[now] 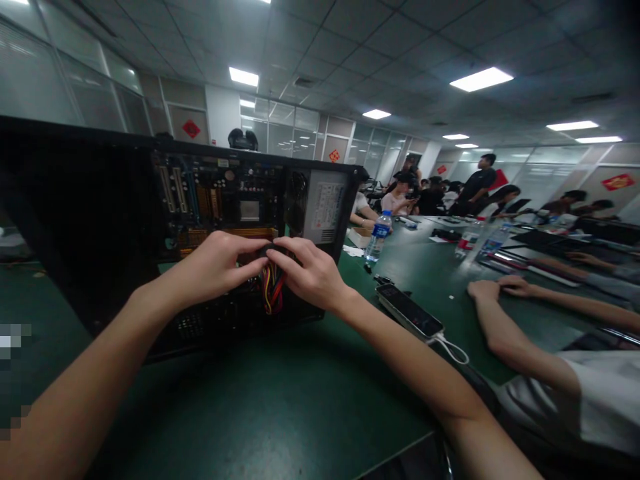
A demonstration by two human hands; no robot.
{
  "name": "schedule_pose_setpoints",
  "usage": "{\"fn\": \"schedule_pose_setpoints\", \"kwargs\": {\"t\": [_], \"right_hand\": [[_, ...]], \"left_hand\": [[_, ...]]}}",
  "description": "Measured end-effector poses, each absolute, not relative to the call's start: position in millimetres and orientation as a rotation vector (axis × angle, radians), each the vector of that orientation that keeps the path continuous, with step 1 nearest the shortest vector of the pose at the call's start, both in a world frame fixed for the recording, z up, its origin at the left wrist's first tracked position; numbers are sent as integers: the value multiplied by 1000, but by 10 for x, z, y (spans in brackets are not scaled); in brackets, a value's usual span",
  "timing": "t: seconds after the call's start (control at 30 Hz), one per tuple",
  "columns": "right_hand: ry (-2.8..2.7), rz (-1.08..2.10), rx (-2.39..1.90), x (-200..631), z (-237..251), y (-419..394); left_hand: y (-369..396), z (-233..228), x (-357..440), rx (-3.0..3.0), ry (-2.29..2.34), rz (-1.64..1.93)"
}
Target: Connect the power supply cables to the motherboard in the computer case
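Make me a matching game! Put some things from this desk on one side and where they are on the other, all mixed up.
Things:
1. black open computer case
2. clear plastic water bottle with blue label
3. long black power strip
4. red, yellow and black wire bundle

Places:
A. flat on the green table, by the right forearm
B. under both hands' fingertips
C. standing beyond the case's right end
D. upright, motherboard facing the camera

Pairs: 1-D, 2-C, 3-A, 4-B

Single head-worn view, tilted forward and slightly down from the near edge of the green table (pixel 280 407). Close on the open computer case (pixel 210 227) at left-centre; wide lens bends the ceiling, with seated people far right along the table.
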State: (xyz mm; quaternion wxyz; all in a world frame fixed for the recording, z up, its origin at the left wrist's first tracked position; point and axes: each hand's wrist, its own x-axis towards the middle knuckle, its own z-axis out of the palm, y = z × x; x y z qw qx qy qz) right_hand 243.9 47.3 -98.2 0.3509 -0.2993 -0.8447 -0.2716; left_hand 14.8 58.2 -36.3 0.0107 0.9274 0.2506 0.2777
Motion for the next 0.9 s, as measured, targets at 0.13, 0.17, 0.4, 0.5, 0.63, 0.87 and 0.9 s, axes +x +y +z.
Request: {"fn": "schedule_pose_setpoints", "kwargs": {"t": [0.13, 0.17, 0.4, 0.5, 0.63, 0.87, 0.9], "right_hand": [[-2193, -818, -817, 2418, -1024, 492], [-2190, -827, -838, 2414, -1028, 495], [-2213, -670, -1099, 2435, -1026, 541], [-2260, -645, -1175, 2460, -1059, 584], [-2333, -652, -1237, 2477, -1116, 631], [-2375, -648, -1417, 2459, -1132, 650], [-2378, -645, -1443, 2451, -1124, 643]], "left_hand": [[625, -417, 167, 2913, 761, 750], [637, -429, 163, 2913, 761, 747], [699, -482, 110, 2987, 765, 740], [746, -508, 88, 3023, 783, 700], [822, -547, 34, 3178, 1036, 656], [973, -598, -108, 3383, 1394, 468], [988, -597, -130, 3347, 1391, 467]]}}
